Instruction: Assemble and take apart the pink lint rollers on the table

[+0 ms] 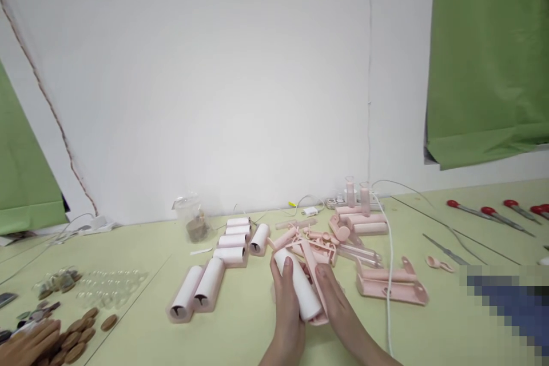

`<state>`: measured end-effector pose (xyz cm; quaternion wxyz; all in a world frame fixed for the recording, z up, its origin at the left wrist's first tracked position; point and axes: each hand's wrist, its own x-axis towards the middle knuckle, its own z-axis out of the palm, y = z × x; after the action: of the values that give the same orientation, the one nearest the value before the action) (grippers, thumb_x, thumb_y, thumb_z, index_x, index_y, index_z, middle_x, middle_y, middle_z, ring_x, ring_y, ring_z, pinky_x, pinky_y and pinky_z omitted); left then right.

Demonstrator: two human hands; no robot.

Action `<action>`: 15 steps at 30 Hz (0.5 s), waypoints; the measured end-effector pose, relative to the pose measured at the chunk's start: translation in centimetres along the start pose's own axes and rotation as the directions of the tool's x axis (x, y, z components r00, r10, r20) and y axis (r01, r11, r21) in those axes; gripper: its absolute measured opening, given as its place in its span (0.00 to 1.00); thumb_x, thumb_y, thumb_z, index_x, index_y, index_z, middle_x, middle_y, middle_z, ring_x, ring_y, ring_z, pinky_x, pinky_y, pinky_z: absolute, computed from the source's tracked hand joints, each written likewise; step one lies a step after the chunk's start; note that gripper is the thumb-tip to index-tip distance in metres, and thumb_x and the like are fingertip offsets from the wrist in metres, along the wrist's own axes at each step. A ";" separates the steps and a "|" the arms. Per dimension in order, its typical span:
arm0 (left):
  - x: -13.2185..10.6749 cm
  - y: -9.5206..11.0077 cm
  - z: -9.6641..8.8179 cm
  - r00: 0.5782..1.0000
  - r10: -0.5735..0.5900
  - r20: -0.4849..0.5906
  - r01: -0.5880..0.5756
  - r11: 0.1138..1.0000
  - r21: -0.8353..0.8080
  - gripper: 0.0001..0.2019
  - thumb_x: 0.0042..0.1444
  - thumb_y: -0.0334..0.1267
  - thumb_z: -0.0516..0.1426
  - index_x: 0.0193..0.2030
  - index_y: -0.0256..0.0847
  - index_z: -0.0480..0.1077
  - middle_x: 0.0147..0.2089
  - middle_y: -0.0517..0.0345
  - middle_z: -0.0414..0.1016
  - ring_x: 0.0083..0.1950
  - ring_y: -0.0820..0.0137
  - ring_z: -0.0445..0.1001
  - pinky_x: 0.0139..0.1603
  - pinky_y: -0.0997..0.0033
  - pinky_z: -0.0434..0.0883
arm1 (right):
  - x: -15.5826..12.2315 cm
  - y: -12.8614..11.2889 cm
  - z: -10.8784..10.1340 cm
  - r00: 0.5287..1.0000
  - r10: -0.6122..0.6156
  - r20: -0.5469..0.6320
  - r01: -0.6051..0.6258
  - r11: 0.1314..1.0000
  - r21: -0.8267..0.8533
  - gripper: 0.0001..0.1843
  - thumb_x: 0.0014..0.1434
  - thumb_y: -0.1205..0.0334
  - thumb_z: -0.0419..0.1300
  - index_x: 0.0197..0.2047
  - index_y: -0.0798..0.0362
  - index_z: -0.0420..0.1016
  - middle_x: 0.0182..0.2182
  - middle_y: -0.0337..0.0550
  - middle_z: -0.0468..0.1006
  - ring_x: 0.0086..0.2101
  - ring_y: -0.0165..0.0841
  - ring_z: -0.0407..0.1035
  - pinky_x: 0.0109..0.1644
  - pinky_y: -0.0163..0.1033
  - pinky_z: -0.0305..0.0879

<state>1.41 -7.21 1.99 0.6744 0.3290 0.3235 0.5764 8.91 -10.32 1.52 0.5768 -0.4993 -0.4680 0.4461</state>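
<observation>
Both my hands meet at the bottom centre over a pale green table (240, 331). My left hand (286, 309) is wrapped round a white paper roll (298, 283), thumb lying along its top. My right hand (338, 311) grips the pink plastic lint-roller frame (318, 291) that the roll sits on. Just behind them lies a heap of pink roller handles and parts (313, 240). Several white rolls in pink holders (201, 289) lie in a row to the left.
Pink covers (390, 286) and a white cable (389, 274) lie to the right, red-handled screwdrivers (489, 214) far right. Brown discs (81, 331), clear caps (111, 289) and another person's hand (26, 343) are at bottom left. A plastic bag (193, 220) stands by the white wall.
</observation>
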 end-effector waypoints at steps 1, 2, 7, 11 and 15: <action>-0.1 0.1 0.0 1.000 0.002 0.013 -0.002 1.000 0.001 0.25 0.48 0.50 0.56 0.52 0.48 0.54 0.39 0.56 0.70 0.39 0.66 0.72 0.35 0.74 0.68 | 0.1 0.2 0.0 1.000 -0.007 -0.011 0.007 1.000 -0.021 0.27 0.56 0.39 0.37 0.52 0.46 0.54 0.51 0.47 0.62 0.43 0.41 0.65 0.24 0.38 0.71; -0.2 0.2 0.1 0.999 0.011 0.032 -0.011 1.000 0.005 0.26 0.48 0.50 0.56 0.53 0.50 0.53 0.44 0.55 0.69 0.41 0.66 0.71 0.35 0.74 0.68 | 0.3 0.5 -0.1 0.999 -0.030 -0.025 0.029 0.998 -0.055 0.26 0.56 0.40 0.36 0.51 0.46 0.54 0.51 0.47 0.62 0.42 0.40 0.65 0.25 0.38 0.70; -0.5 0.9 0.2 0.986 0.096 0.135 -0.111 0.988 0.107 0.35 0.43 0.44 0.61 0.56 0.49 0.50 0.48 0.51 0.68 0.42 0.64 0.72 0.36 0.73 0.68 | 1.8 2.3 -0.6 0.944 -0.283 -0.169 0.216 0.918 -0.333 0.19 0.60 0.47 0.37 0.45 0.48 0.57 0.40 0.48 0.65 0.43 0.39 0.63 0.42 0.46 0.66; -1.0 1.6 -0.1 0.969 0.041 0.244 -0.091 0.976 0.197 0.33 0.37 0.37 0.65 0.51 0.45 0.56 0.40 0.51 0.72 0.34 0.64 0.74 0.33 0.70 0.69 | 2.5 0.7 -2.4 0.880 -0.476 0.011 0.428 0.780 -0.457 0.17 0.60 0.54 0.42 0.51 0.48 0.55 0.48 0.47 0.62 0.51 0.39 0.56 0.53 0.48 0.56; -1.6 2.6 -1.3 0.931 -0.090 0.353 -0.053 0.925 0.376 0.28 0.37 0.33 0.62 0.47 0.44 0.58 0.32 0.56 0.72 0.24 0.68 0.71 0.25 0.70 0.67 | 1.7 -2.7 -4.4 0.790 -0.409 0.458 0.603 0.656 -0.455 0.17 0.59 0.57 0.45 0.50 0.46 0.63 0.44 0.45 0.69 0.46 0.38 0.62 0.48 0.44 0.60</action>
<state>-1.34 -8.39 3.42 0.6517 0.5507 0.3015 0.4255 13.68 -9.64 4.05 0.4160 -0.4192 -0.7879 0.1741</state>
